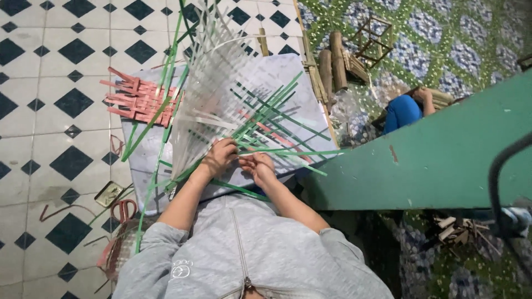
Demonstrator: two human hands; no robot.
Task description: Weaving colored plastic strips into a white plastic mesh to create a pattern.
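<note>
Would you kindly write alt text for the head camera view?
Seen from above, a person's left hand and right hand grip green strips woven with white strips on a board. A pink woven piece and scissors lie nearby.

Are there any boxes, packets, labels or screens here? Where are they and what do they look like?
Small flat rectangular tin: on the tiled floor left of the person, beside red-handled scissors; dark inside, pale rim.
Round white logo patch: on the grey zip-up top's left shoulder; small white outline.
No screens or signs show.
</note>
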